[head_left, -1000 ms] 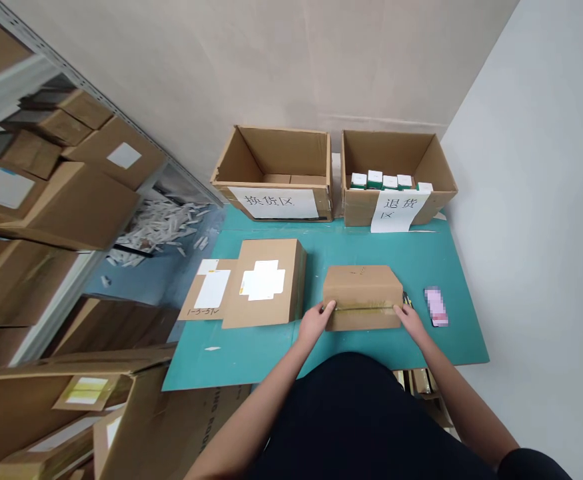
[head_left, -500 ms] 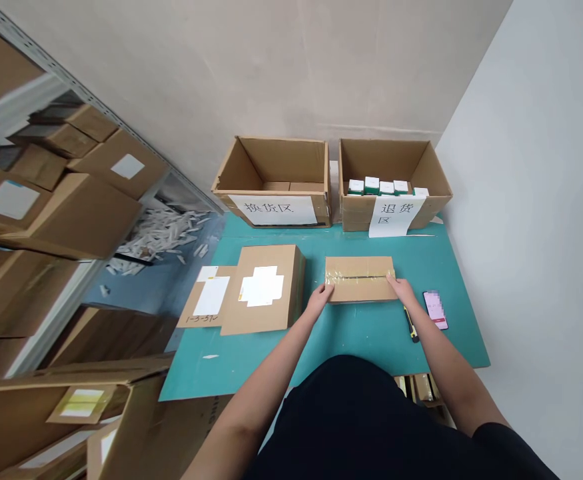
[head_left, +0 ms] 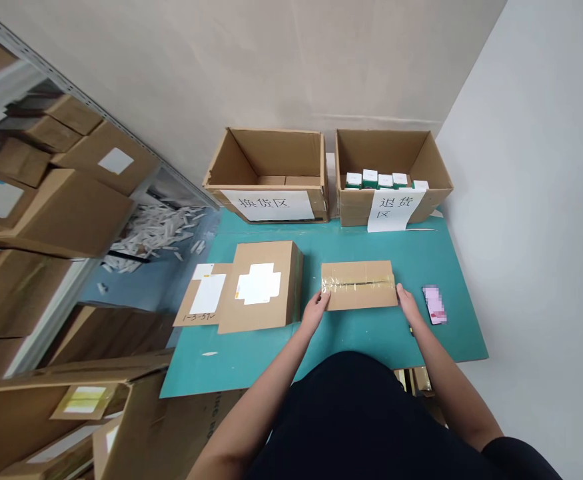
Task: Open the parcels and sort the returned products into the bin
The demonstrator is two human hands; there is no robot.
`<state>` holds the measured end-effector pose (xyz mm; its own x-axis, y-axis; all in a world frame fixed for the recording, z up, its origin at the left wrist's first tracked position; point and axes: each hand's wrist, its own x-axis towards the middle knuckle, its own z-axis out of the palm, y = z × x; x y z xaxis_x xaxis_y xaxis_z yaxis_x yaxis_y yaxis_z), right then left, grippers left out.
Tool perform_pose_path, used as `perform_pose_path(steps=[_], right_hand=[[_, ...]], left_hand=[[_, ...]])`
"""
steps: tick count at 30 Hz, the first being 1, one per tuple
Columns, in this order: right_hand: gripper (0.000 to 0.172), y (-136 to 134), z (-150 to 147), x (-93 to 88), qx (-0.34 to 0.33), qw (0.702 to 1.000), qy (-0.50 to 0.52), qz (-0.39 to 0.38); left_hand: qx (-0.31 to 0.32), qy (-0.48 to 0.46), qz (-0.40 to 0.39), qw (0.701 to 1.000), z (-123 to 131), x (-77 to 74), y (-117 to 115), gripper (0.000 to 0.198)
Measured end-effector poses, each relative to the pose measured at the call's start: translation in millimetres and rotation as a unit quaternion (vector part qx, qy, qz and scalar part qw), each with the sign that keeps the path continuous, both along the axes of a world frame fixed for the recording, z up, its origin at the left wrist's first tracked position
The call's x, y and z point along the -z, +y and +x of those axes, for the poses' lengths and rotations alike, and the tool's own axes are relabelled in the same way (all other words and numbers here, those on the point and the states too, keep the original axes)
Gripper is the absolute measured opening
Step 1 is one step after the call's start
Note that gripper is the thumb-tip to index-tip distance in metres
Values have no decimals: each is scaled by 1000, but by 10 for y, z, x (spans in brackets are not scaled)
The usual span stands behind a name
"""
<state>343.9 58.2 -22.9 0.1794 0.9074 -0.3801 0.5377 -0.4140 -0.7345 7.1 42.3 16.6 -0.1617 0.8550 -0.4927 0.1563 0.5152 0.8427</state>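
Observation:
A taped cardboard box (head_left: 358, 285) sits in front of me, with clear tape along its middle seam and over its ends. My left hand (head_left: 315, 311) is closed around its near left corner, thumb at the edge. At the other end my right hand (head_left: 407, 304) presses against the right side, its fingers partly hidden. By my right forearm lies a utility knife (head_left: 412, 331), mostly covered by the arm. A phone (head_left: 435, 305) with a lit pink screen rests farther right.
On the green table (head_left: 271, 357), a larger carton (head_left: 265, 313) with white labels stands left, beside a flat labelled cardboard piece (head_left: 191, 304). Behind are two open boxes with paper signs: the left box (head_left: 271, 157) and the right box (head_left: 356, 212), which holds several small white-and-green boxes. Shelves (head_left: 71, 220) of cartons line the left.
The taped box has shifted slightly toward me and turned a little. My right thumb has moved from its top to its right edge. The view has shifted slightly.

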Motion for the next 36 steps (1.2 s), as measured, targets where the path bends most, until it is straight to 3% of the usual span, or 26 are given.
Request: perform_pose_path(steps=[3, 10, 15, 20, 25, 29, 31, 33, 36], right_hand=[[74, -283, 143, 100, 58, 995, -73, 20], [60, -897, 299, 441, 80, 971, -219, -51], [51, -853, 329, 588, 137, 974, -168, -61], [40, -681, 343, 512, 143, 986, -72, -56], [55, -563, 333, 183, 148, 989, 14, -16], [62, -395, 273, -382, 96, 993, 40, 62], [59, -264, 180, -706, 10, 996, 9, 86], [52, -108, 30, -985, -119, 987, -30, 108], [49, 147, -271, -1250, -310, 934, -100, 146]], left_hand=[[-10, -4, 9, 1000, 25, 20, 11, 59], [-32, -55, 33, 997, 65, 68, -85, 62], [-24, -84, 72, 994, 85, 136, -213, 64], [-18, -74, 90, 993, 82, 230, -223, 59], [-27, -48, 104, 993, 88, 293, -207, 61], [-34, -20, 104, 994, 111, 294, -249, 57], [-39, -25, 102, 994, 136, 287, -264, 56], [-53, -43, 93, 993, 168, 283, -264, 55], [-76, -72, 79, 991, 210, 290, -243, 53]])
